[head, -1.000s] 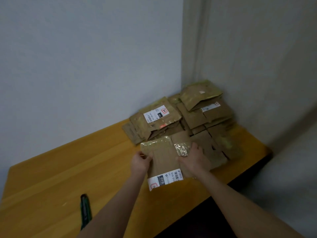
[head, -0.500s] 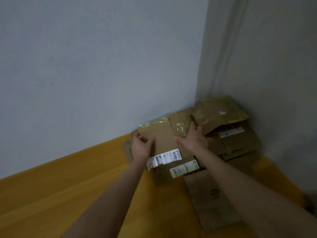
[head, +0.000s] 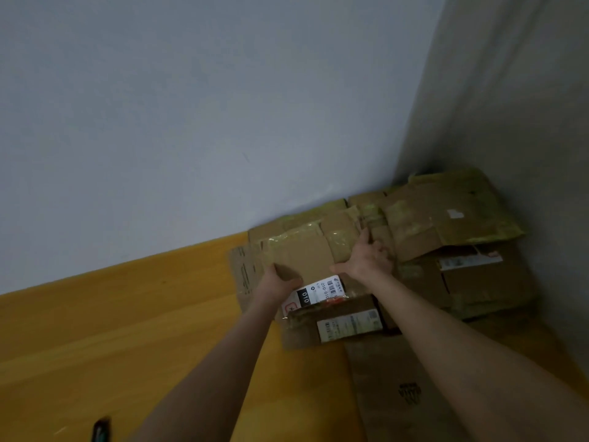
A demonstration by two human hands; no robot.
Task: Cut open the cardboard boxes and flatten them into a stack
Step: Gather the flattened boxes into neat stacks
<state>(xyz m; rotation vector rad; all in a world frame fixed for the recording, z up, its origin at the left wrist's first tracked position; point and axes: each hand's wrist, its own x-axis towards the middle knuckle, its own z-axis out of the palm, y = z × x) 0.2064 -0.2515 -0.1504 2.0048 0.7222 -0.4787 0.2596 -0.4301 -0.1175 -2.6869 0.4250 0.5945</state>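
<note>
The flattened box (head: 302,253) lies on top of the left part of the cardboard pile (head: 471,282), which sits in the far right corner of the wooden table (head: 127,314) against both walls. It is plain brown, creased, with glossy clear tape wrinkled along its far edge. On its near end a white shipping label (head: 318,291) shows a barcode and a black block reading "010"; the smaller print is too blurred to read.

The left hand (head: 277,282) grips the box's near left edge, thumb on top. The right hand (head: 366,260) is spread wide over its right side, thumb stretched toward the label.

Just nearer, a lower box carries a second label (head: 349,325), unreadable. A dark narrow tool (head: 101,430) lies at the near left.
</note>
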